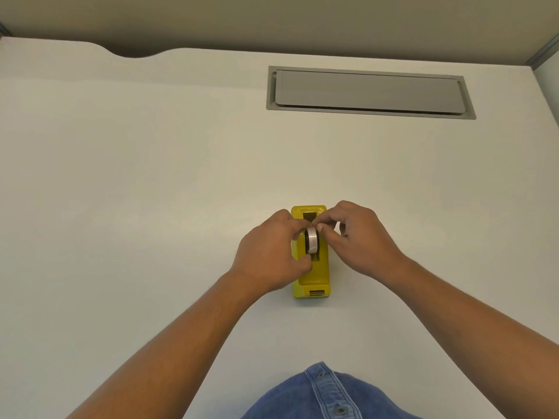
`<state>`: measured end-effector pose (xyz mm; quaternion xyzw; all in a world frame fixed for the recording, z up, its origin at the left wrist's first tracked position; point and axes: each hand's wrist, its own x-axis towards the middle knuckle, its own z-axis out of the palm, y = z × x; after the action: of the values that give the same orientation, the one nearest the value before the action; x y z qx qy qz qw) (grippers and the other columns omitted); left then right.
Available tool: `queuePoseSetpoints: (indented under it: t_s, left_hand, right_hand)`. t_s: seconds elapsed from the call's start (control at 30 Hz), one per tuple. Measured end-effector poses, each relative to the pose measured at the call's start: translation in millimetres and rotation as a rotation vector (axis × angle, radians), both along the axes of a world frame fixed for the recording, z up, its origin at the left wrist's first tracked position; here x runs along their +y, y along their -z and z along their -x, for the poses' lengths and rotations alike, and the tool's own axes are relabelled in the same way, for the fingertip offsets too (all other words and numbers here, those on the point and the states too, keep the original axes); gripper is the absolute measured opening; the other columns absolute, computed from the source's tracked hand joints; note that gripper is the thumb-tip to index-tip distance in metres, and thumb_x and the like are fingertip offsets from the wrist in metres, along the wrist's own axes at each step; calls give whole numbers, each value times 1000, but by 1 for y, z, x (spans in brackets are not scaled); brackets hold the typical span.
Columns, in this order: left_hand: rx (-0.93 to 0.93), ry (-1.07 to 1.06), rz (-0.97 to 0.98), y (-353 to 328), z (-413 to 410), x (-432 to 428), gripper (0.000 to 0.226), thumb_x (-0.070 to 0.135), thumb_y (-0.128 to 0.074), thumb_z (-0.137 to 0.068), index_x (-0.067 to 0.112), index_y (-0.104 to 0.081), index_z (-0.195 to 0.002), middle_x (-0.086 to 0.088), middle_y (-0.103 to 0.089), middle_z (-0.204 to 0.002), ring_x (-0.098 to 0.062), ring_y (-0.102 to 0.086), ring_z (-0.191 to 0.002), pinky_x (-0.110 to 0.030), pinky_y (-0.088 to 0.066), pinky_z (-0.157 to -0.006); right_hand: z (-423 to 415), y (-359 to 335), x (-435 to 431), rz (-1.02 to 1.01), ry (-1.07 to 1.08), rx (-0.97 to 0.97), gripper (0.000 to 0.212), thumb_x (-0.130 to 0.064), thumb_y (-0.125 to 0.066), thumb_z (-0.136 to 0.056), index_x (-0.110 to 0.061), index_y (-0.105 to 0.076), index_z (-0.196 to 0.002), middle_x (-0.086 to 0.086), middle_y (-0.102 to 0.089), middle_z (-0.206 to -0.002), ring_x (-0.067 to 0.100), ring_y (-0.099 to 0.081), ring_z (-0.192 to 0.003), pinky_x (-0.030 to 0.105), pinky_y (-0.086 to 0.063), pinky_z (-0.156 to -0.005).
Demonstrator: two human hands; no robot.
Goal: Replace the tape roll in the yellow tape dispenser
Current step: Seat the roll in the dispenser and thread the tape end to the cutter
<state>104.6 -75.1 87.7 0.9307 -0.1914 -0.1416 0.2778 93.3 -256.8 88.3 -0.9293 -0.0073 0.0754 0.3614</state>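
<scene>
Item: yellow tape dispenser [311,276], standing on the white tabletop [151,176], lengthwise away from me, its cutter end nearest my body. Item: tape roll [312,243], pale tape on a dark core, standing on edge in the dispenser's open well, about midway along its length; I cannot tell whether it is fully seated. My left hand [269,252] lies against the dispenser's left side, fingers curled, thumb and fingertips closed on the roll's left face. My right hand [360,234] is over the dispenser's right side, thumb and forefinger pinched together at the upper far edge of the roll; whether a loose tape end sits between them is too small to make out. Beyond the dispenser, well apart and to its right, a grey hatch cover [369,92] is set flush in the tabletop. Nearer me than the dispenser, my blue denim shirt [323,394] with buttons.
</scene>
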Motion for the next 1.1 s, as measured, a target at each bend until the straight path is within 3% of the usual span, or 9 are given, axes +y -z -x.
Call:
queuePoseSetpoints:
  t_s: [0.23, 0.43, 0.67, 0.83, 0.93, 1.1]
  left_hand:
    - [-56, 45, -55, -1, 1, -3, 43, 44, -67, -72, 31, -60, -112, 9, -47, -90, -16, -55, -74, -26, -43, -55]
    - [-95, 47, -44, 2, 1, -5, 61, 41, -70, -73, 28, -54, -130, 12, -38, -91, -14, -48, -74, -26, -39, -56]
    - [-113, 41, -83, 3, 1, -7, 46, 40, -69, -77, 31, -60, -122, 12, -40, -87, -12, -46, -70, -22, -30, -48]
    - [-141, 63, -118, -1, 0, -7, 39, 43, -66, -79, 32, -62, -116, 10, -45, -88, -13, -48, -71, -24, -34, -51]
    - [-154, 86, -154, -4, -1, -9, 38, 45, -64, -80, 30, -62, -115, 5, -56, -96, -16, -58, -78, -26, -38, -55]
    - [-164, 110, -199, -5, -2, -12, 37, 43, -65, -77, 27, -63, -110, 4, -57, -99, -17, -60, -81, -27, -36, -55]
  right_hand:
    - [15, -4, 0, -4, -63, -1, 35, -18, -66, -78, -31, -68, -110, -9, -56, -88, -7, -48, -72, 15, -31, -60]
    - [17, -7, -1, 77, -96, 20, 44, -24, -69, -76, -31, -64, -120, -10, -52, -89, -3, -45, -68, 17, -32, -61]
    - [17, -8, 2, 155, -106, 44, 51, -35, -74, -77, -33, -60, -126, -9, -53, -91, 5, -45, -74, 22, -37, -65]
    - [19, -8, 2, 170, -111, -15, 49, -38, -73, -77, -33, -60, -124, -10, -57, -97, -4, -41, -70, 20, -35, -65]
    - [23, -10, 2, 184, -136, -102, 35, -37, -70, -80, -32, -65, -114, -11, -60, -96, -11, -39, -68, 13, -30, -61]
    - [23, -13, 8, 240, -134, -189, 20, -37, -74, -77, -30, -71, -95, -8, -61, -88, 3, -38, -70, 24, -35, -57]
